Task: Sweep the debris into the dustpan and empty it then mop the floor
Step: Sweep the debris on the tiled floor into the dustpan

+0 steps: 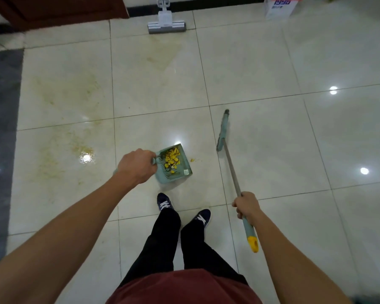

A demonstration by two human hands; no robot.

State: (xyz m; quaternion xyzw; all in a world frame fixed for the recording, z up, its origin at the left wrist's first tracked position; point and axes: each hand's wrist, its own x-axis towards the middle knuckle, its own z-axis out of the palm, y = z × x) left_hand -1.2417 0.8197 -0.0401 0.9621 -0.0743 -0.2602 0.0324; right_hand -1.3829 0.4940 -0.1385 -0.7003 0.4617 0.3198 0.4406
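A teal dustpan [183, 172] sits low over the tiled floor just ahead of my feet, holding a heap of yellow debris [172, 159]. My left hand [136, 165] is closed around the dustpan's handle. A few yellow crumbs [192, 160] lie on the tile right of the pan. My right hand [246, 204] grips the metal shaft of a broom [222, 130], whose teal head rests on the floor to the right of the pan. A white flat mop [166, 24] stands against the far wall.
Yellowish smears [75, 145] stain the tiles to the left and toward the mop. A dark grey strip [2, 128] runs along the left edge. A white box [280, 7] stands at the far right wall, a wooden door [64, 9] at the far left.
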